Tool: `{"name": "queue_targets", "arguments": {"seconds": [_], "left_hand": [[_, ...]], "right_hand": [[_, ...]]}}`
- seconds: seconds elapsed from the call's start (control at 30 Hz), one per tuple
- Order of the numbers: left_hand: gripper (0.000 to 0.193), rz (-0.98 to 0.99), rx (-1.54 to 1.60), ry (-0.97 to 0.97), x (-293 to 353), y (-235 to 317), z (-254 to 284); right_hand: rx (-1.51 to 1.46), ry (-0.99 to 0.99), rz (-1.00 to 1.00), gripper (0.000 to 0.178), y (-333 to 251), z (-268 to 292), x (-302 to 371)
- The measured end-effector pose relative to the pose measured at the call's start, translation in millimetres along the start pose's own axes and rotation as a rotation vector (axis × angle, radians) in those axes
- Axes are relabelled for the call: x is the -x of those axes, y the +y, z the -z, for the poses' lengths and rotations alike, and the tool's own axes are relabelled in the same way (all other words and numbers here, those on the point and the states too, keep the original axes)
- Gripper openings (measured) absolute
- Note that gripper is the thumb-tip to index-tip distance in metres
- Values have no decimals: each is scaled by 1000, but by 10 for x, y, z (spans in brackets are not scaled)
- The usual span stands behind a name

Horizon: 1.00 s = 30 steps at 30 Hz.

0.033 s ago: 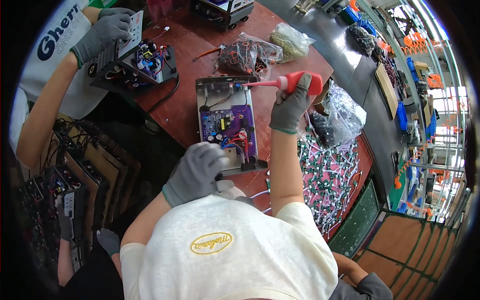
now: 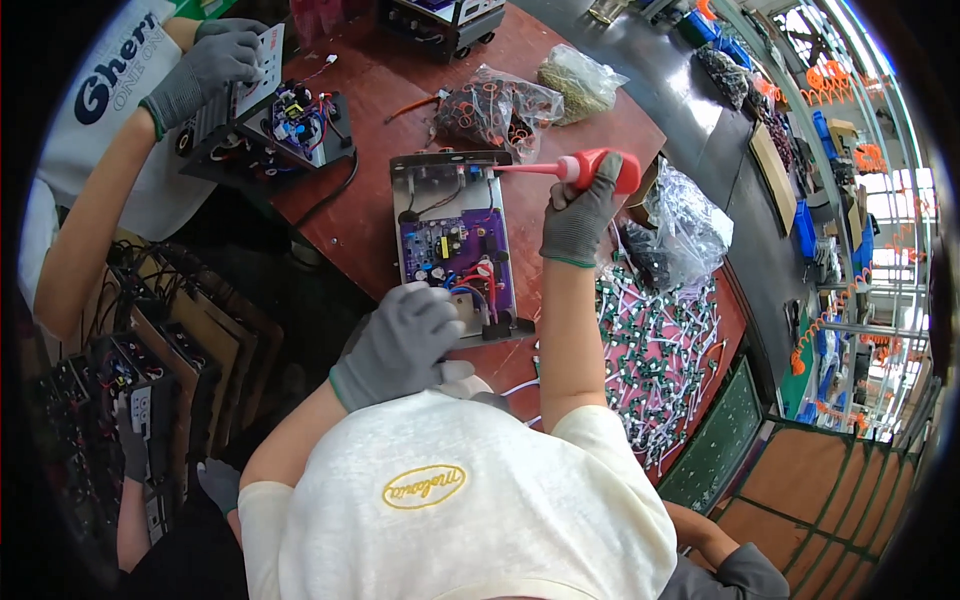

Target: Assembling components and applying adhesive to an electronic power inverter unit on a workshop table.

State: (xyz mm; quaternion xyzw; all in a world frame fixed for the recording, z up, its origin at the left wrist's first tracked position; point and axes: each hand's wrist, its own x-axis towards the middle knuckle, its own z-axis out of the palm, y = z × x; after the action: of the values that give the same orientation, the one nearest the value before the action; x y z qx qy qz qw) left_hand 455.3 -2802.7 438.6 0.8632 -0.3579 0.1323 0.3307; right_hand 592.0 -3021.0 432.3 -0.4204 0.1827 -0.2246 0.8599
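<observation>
My right hand (image 2: 582, 220), in a grey glove, grips a red squeeze bottle (image 2: 613, 171) lying sideways. Its long thin nozzle reaches left to the small connectors inside an open metal chassis (image 2: 468, 195), near the far right corner. I cannot tell whether the tip touches them. A purple circuit board (image 2: 443, 243) with red and blue wires fills the chassis's nearer part. My gloved left hand (image 2: 402, 338) is at the chassis's near left corner, fingers loosely bent and thumb apart. Nothing shows in it; its underside is hidden.
At the left, a co-worker's gloved hand (image 2: 215, 75) holds a panel on another open unit (image 2: 300, 125). Plastic bags of parts (image 2: 500, 105) lie beyond the chassis. Many small wired connectors (image 2: 655, 360) cover the table at right. Stacked units (image 2: 150, 365) stand at lower left.
My left hand has shifted slightly right and toward me, and its fingers look less blurred. The red bottle has tilted or dipped a little, with its nozzle still at the same corner.
</observation>
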Motion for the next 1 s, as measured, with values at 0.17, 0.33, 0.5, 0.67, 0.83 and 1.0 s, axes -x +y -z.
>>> {"name": "queue_targets", "arguments": {"seconds": [0.17, 0.33, 0.5, 0.67, 0.83, 1.0], "left_hand": [[28, -133, -263, -369, -151, 157, -220], [14, -59, -146, -308, -65, 123, -205], [13, 51, -5, -283, 267, 20, 52], [16, 109, 64, -326, 360, -39, 271], [18, 137, 72, -313, 466, -44, 163], [17, 78, 40, -287, 479, -57, 139]], "right_hand": [[-297, 57, -240, 38, 170, 426, -30], [-304, 90, -161, 37, 102, 449, 105], [-107, 147, 37, 33, -51, 373, 200], [-158, 100, 11, 33, -75, 191, 331], [60, 91, 127, 32, -62, -14, 540], [229, -34, 438, 28, 204, 118, 592]]}}
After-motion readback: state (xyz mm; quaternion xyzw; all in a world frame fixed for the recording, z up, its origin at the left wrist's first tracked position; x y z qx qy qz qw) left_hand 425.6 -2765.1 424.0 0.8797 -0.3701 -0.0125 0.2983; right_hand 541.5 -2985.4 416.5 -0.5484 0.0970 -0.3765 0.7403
